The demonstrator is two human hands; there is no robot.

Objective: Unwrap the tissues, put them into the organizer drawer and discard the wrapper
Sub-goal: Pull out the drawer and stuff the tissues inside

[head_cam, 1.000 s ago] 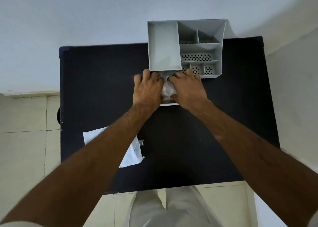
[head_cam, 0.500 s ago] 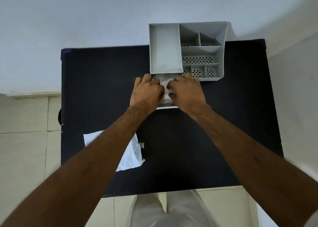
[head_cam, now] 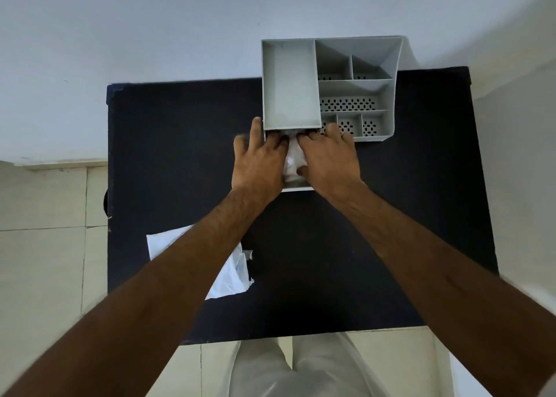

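Left hand (head_cam: 260,163) and right hand (head_cam: 329,158) flat on tissues (head_cam: 292,161) in drawer (head_cam: 298,189), wrapper (head_cam: 231,276) nearby

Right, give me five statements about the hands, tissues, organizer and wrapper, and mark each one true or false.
1. Both hands, left hand and right hand, press on the tissues in the drawer. True.
2. The wrapper lies inside the organizer. False: it lies on the black table, near the left forearm.
3. The drawer is pulled out. True.
4. The organizer's top compartments hold pens. False: they look empty.
5. The right hand holds the wrapper. False: it rests on the tissues.
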